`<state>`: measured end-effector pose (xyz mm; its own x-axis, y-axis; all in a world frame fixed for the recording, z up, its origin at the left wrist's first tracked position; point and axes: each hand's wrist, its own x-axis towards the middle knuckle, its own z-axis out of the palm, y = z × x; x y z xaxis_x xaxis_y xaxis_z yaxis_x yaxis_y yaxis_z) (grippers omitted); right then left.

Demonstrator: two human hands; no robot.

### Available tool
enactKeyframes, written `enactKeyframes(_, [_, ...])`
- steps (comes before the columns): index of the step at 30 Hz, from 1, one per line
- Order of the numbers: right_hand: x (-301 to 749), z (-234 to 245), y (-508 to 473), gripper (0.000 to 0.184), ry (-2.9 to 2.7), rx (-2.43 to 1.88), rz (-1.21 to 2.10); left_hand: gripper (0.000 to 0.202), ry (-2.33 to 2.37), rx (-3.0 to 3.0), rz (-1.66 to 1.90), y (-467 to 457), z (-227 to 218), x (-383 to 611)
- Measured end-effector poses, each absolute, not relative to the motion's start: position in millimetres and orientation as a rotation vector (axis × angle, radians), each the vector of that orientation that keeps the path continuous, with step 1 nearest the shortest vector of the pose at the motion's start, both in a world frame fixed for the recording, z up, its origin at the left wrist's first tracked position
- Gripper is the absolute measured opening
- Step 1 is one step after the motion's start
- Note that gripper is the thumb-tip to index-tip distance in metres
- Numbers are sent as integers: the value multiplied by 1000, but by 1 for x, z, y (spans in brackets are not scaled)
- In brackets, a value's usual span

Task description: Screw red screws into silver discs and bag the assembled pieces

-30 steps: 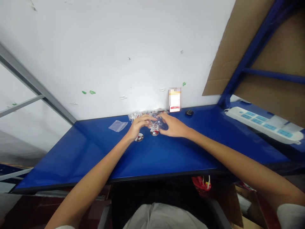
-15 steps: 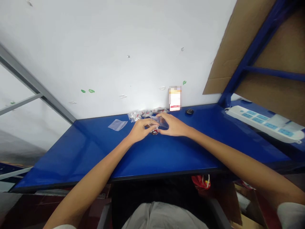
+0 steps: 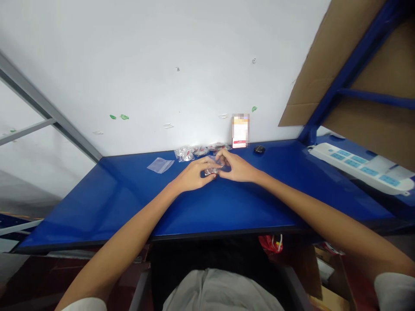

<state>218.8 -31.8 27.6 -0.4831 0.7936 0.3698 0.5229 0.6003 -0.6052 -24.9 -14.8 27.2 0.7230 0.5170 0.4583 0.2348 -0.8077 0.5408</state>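
Between my hands, a little above the blue table (image 3: pixel 129 207), is a small clear plastic bag (image 3: pixel 211 170) with something shiny and partly red inside. My left hand (image 3: pixel 196 173) has its thumb and fingers closed on the bag's left and lower part. My right hand (image 3: pixel 234 166) pinches the bag's right edge with curled fingers. What lies in the bag is mostly covered by the fingers. Just behind, along the wall, lie several filled clear bags (image 3: pixel 185 153) with silvery and red contents. A flat clear zip bag (image 3: pixel 160 165) rests to the left of my left hand.
A lit phone (image 3: pixel 240 133) leans against the white wall (image 3: pixel 207 77), with a small black case (image 3: pixel 259 149) to its right. Farther right lies a white power strip (image 3: pixel 363 168). Blue frame bars (image 3: pixel 333 88) and cardboard (image 3: pixel 301 95) stand at the right side.
My hands have come closer together around the bag, and the shiny red piece that hung below my fingers is now inside the plastic between them. The camera view has shifted slightly.
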Motion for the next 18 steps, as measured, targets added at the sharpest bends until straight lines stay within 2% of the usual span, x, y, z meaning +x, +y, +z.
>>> enactKeyframes(5, [217, 27, -34, 39, -2231, -1015, 552, 45, 563, 2451, 806, -17, 29, -25])
enactKeyframes(13, [214, 30, -39, 36, -2278, -1066, 519, 43, 453, 2379, 625, -21, 34, -26])
enactKeyframes(18, [220, 27, -32, 26, -2262, -1024, 455, 40, 467, 2362, 654, -17, 37, -29])
